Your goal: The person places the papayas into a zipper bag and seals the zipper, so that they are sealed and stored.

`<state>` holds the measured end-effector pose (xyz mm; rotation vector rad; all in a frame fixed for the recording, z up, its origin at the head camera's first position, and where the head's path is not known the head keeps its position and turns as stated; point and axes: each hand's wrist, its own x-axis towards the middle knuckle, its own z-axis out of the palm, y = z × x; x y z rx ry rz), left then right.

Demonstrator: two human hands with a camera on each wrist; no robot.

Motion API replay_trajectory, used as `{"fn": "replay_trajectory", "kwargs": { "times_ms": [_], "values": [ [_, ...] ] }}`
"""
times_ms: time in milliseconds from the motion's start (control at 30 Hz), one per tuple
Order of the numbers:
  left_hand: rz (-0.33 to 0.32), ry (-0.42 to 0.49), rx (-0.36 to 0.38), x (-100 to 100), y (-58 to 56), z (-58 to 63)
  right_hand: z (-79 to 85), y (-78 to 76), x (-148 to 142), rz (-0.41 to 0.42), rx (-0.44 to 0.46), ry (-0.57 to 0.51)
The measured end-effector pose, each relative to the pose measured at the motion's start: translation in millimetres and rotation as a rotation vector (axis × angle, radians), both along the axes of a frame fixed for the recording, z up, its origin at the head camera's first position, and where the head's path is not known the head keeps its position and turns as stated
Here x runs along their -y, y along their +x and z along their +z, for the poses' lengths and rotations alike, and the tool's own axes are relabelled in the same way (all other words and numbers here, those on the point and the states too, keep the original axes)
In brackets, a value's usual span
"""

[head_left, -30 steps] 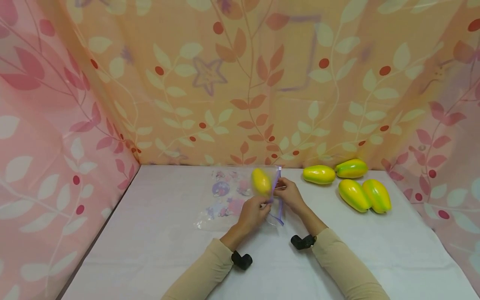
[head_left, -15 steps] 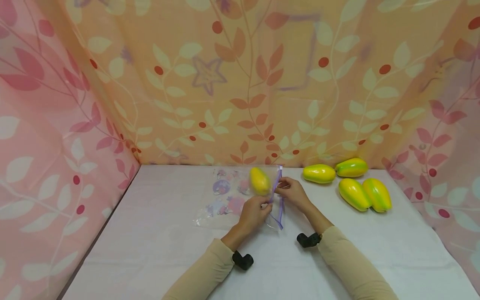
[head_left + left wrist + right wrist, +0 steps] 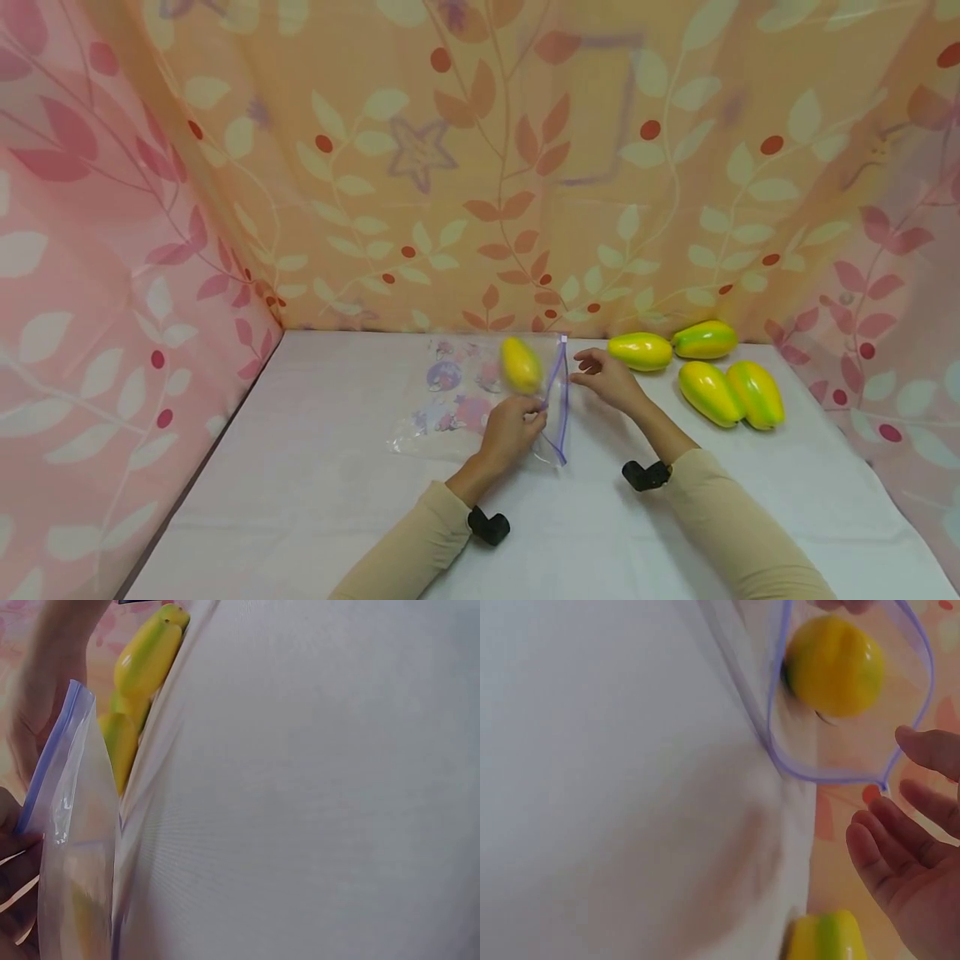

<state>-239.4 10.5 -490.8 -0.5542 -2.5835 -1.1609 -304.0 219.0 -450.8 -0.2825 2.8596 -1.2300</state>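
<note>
A clear zip bag [image 3: 442, 437] with printed pink and purple figures and a purple zip edge lies on the white table. Inside it, close to the mouth, is a yellow-green papaya [image 3: 521, 365]. My left hand [image 3: 512, 431] pinches the bag's upper edge and holds the mouth apart; the right wrist view shows the papaya [image 3: 836, 667] through the gap. My right hand [image 3: 609, 379] is just right of the mouth, fingers loosely spread with nothing in them. In the left wrist view the purple zip edge [image 3: 51, 754] rises beside the left hand's fingers [image 3: 19, 870].
Several more papayas lie at the back right: one papaya [image 3: 640, 351] nearest the bag, another papaya [image 3: 705, 340] behind it, and a pair with one papaya [image 3: 708, 393] in front. Patterned cloth walls [image 3: 480, 167] stand behind and on both sides of the table [image 3: 300, 517].
My right hand has let go of the bag's mouth and moved right, its fingers spreading. The left hand still holds the bag's edge in about the same place.
</note>
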Motion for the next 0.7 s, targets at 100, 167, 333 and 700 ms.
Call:
{"fn": "replay_trajectory", "kwargs": {
  "times_ms": [100, 167, 333, 700],
  "values": [
    [-0.002, 0.009, 0.011, -0.5, 0.2, -0.4, 8.4, -2.9, -7.9, -0.001, -0.007, 0.046],
    [0.002, 0.015, 0.019, -0.7, 0.4, 0.0, 13.9, -5.5, -13.5, 0.002, -0.023, 0.075],
    [0.014, 0.018, 0.035, -1.2, 1.4, 1.4, 28.5, -10.8, -28.1, 0.007, -0.036, 0.160],
    [0.037, -0.008, 0.039, -3.0, 4.5, 0.6, 41.4, -26.6, -55.2, 0.001, -0.083, 0.377]
  ]
}}
